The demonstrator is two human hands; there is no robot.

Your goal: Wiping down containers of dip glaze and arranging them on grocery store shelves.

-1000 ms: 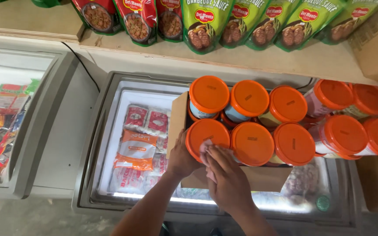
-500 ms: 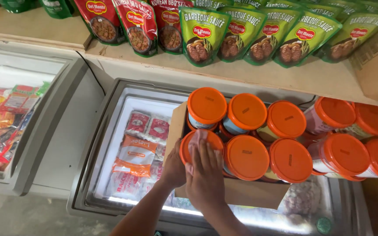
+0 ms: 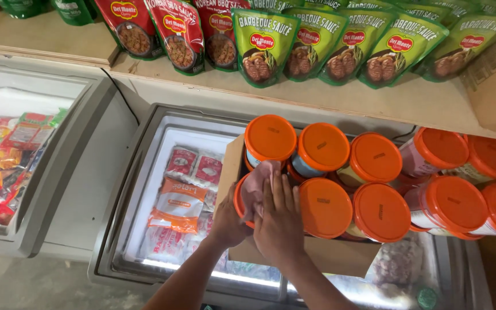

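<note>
1. My left hand (image 3: pixel 228 221) grips the orange-lidded jar (image 3: pixel 245 201) at the box's (image 3: pixel 317 255) nine o'clock corner.
2. My right hand (image 3: pixel 279 221) lies flat, pressing a pink cloth (image 3: pixel 256 183) onto its lid, straight ahead at twelve o'clock.

Soft, even light fills the scene, with no hard shadows on the wooden shelf (image 3: pixel 340 97) along the top edge. The freezer's glass lid (image 3: pixel 162 189) carries a pale sheen, and a bright strip glows along its near edge. Orange lids (image 3: pixel 322 146) are saturated but not blown out. A faint shadow sits under the right hand (image 3: pixel 279 221). Focus is sharp at centre; lines bow slightly toward the corners, and the near forearms soften a little.
</note>
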